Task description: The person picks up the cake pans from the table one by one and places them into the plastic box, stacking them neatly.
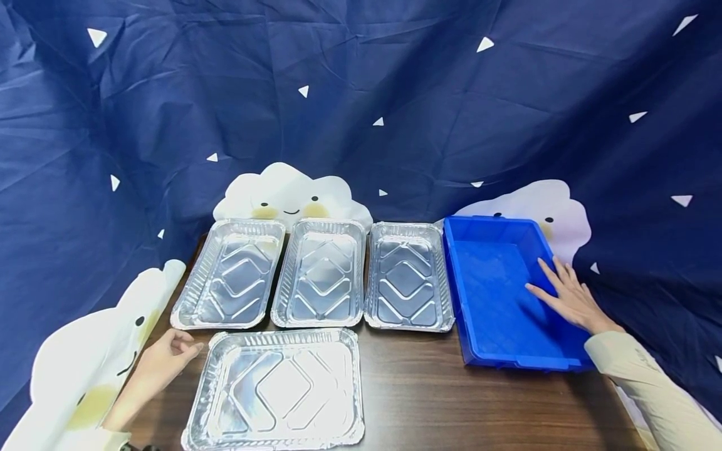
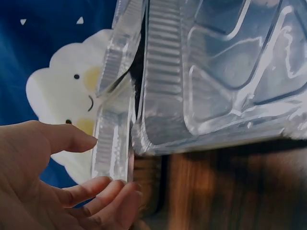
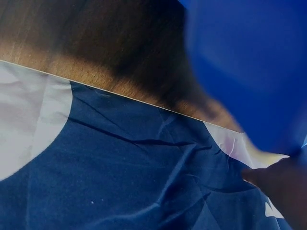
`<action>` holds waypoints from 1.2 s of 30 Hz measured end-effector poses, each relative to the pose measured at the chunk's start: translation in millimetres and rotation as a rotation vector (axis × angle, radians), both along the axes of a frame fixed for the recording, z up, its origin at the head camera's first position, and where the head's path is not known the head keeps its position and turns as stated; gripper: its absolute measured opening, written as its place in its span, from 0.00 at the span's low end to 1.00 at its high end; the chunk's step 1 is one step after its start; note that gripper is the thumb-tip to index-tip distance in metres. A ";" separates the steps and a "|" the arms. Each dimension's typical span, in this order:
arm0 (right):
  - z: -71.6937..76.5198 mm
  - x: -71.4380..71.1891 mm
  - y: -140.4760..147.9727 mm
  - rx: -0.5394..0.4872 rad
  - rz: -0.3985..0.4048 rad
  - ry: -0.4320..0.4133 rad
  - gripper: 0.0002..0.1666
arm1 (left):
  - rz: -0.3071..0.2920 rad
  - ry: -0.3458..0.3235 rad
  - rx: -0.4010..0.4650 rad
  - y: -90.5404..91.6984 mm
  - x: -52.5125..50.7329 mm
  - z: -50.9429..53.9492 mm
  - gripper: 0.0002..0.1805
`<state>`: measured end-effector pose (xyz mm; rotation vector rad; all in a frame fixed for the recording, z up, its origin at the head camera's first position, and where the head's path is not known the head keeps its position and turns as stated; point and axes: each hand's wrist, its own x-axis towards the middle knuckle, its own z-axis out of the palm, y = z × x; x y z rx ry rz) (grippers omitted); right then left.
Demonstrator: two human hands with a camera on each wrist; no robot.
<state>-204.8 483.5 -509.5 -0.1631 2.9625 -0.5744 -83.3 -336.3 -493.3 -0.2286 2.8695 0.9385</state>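
My left hand is beside the left edge of a foil tray that lies sideways at the front of the table. In the left wrist view the thumb and fingers of the left hand are loosely bent and apart, with nothing between them. On the right, a shallow blue plastic bin has nothing inside. My right hand reaches over its right wall with spread fingers; whether it touches the wall I cannot tell. The right wrist view shows only a dark fingertip below the blurred bin wall.
Three more foil trays stand upright in a row behind: a left one, a middle one and a right one close against the bin. Dark blue cloth with clouds and triangles hangs around the wooden table.
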 end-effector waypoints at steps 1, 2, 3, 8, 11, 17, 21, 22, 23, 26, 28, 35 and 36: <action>-0.1 -0.2 0.2 -0.002 0.001 -0.001 0.54 | 0.011 0.000 0.012 -2.7 -1.6 -0.2 0.21; -0.2 -0.1 0.1 -0.002 0.000 0.003 0.54 | 0.022 0.000 0.027 -4.9 -3.3 0.1 0.21; -0.3 -0.1 0.1 0.000 0.000 0.006 0.54 | 0.031 0.002 0.049 -7.0 -5.2 0.7 0.21; -1.1 -0.3 0.4 0.001 -0.004 0.010 0.54 | 0.075 0.020 0.120 -17.0 -17.4 6.0 0.20; -1.4 -1.2 0.9 0.000 -0.005 -0.001 0.54 | 0.094 0.042 0.080 -24.0 -26.4 6.9 0.20; -0.9 -2.8 2.5 0.000 0.001 -0.007 0.54 | 0.130 0.092 0.015 -35.4 -46.9 3.1 0.19; -2.0 -2.2 4.4 0.005 0.007 0.007 0.54 | 0.118 0.096 -0.036 -39.8 -60.4 6.8 0.21; -2.3 -2.2 4.6 0.006 0.007 0.010 0.54 | 0.114 0.097 -0.055 -40.6 -63.5 8.0 0.22; -2.5 -2.3 4.7 0.006 0.006 0.011 0.54 | 0.111 0.093 -0.064 -41.2 -66.1 8.9 0.22; -2.9 -2.8 4.8 0.009 0.007 0.016 0.54 | 0.103 0.093 -0.093 -42.9 -73.9 9.2 0.24; -3.3 -2.6 5.3 0.013 0.008 0.019 0.54 | 0.090 0.093 -0.099 -43.9 -79.7 7.3 0.26; -5.0 -0.2 6.4 0.025 0.008 0.027 0.54 | 0.004 0.107 -0.050 -47.4 -102.9 0.0 0.25; -5.0 -0.1 6.1 0.024 0.007 0.027 0.54 | -0.004 0.107 -0.019 -48.0 -106.7 -0.9 0.24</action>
